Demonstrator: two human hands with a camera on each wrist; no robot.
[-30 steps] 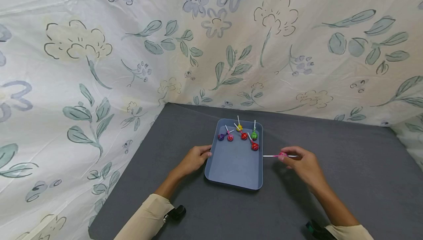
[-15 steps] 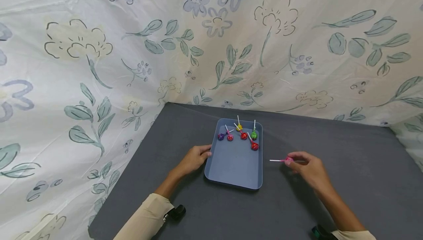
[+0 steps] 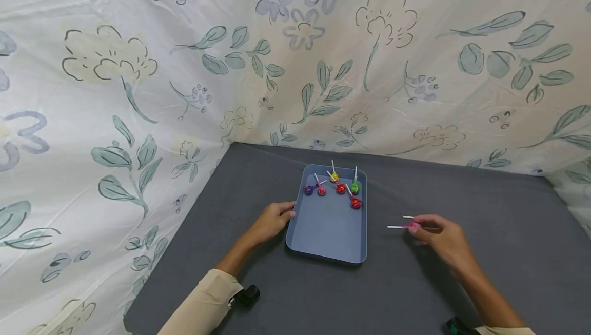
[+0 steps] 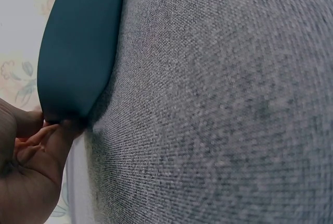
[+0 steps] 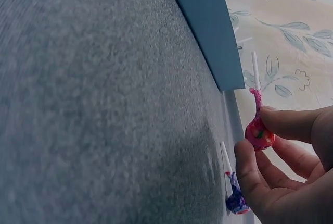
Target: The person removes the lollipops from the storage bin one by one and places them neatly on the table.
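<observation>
My left hand (image 3: 269, 224) holds the left wall of a blue-grey tray (image 3: 325, 235), thumb at the rim; the left wrist view shows the fingers (image 4: 52, 143) pinching the tray's end (image 4: 78, 57). To the right of the tray, my right hand (image 3: 445, 240) pinches a pink-wrapped lollipop (image 5: 260, 135) by its candy head between thumb and fingers, the white stick pointing left toward the tray. Beneath that hand a purple-wrapped lollipop (image 5: 237, 202) lies on the cloth; in the head view only its white stick (image 3: 408, 217) shows past the fingers.
Several lollipops lie in the tray's far half: a purple one (image 3: 309, 190), a pink one (image 3: 321, 191), a yellow one (image 3: 334, 177), a green one (image 3: 354, 188) and red ones (image 3: 356, 203). Dark grey cloth (image 3: 258, 171) covers the table. A floral curtain (image 3: 295, 89) hangs behind.
My right hand has drawn away from the tray, to the right and toward me, carrying the pink lollipop. The left hand and tray stay put.
</observation>
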